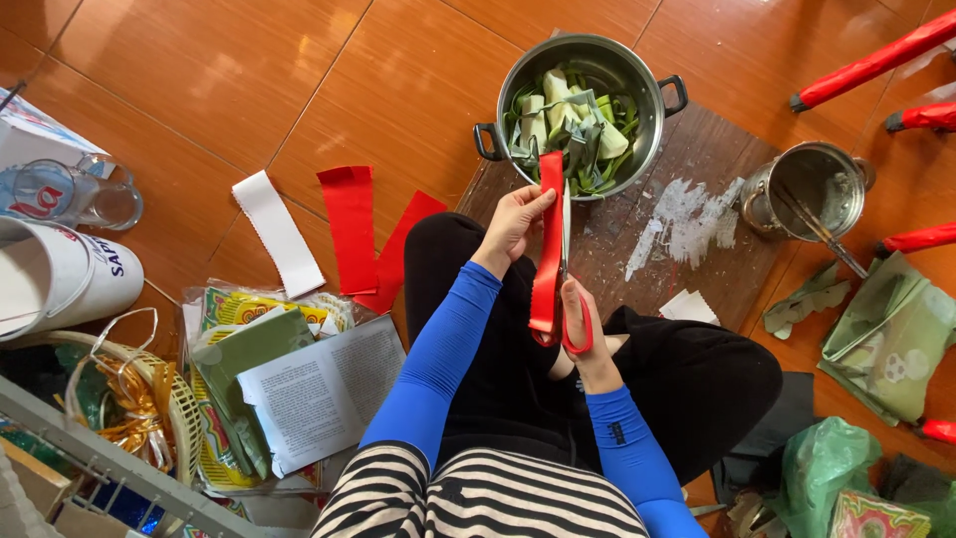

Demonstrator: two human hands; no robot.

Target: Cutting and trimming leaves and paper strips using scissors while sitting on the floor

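Orange tile floor (199,90); left hand (513,221) pinches a red ribbon strip (547,244) taut, right hand (588,344) grips red scissors (568,299) partway up it; looks mid-cut, with two cut red strips (351,224) lying left of the hands.

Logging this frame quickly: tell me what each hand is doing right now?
Left hand: closed, pinching the top of the red ribbon strip.
Right hand: closed on the red-handled scissors, cutting along the strip.
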